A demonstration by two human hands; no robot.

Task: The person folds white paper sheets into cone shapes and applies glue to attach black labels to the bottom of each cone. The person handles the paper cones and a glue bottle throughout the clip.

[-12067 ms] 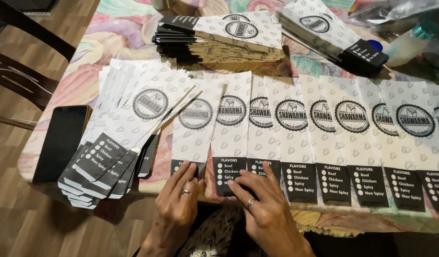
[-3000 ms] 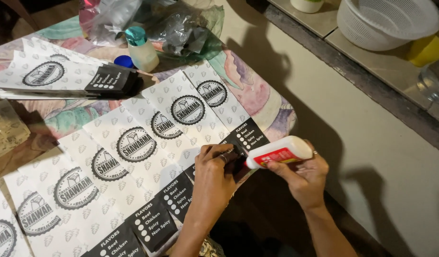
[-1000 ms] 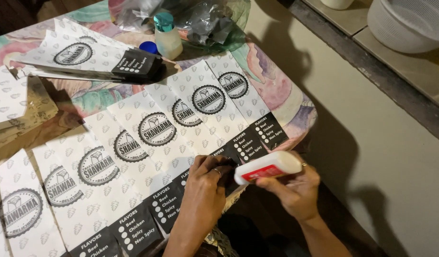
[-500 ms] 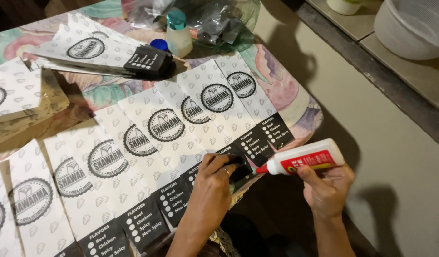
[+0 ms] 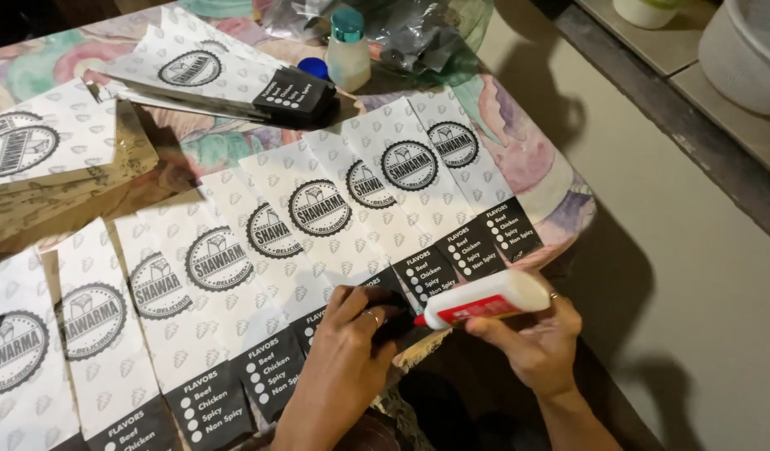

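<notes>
Paper bags [image 5: 234,276], white with black ends, lie overlapped in a row along table edge [image 5: 560,225]. Left hand [image 5: 351,351] presses fingers closed on black end of one bag. Glue bottle [image 5: 485,299], white with red label, lies level in right hand [image 5: 535,342], fingers wrapped round it; red tip just beside left fingertips

Bare hands and forearms, one ring per hand.
Left hand [image 5: 343,359]: thin band ring on one finger, no sleeve visible. Right hand [image 5: 531,338]: thin ring on one finger, forearm uncovered to the frame edge.
</notes>
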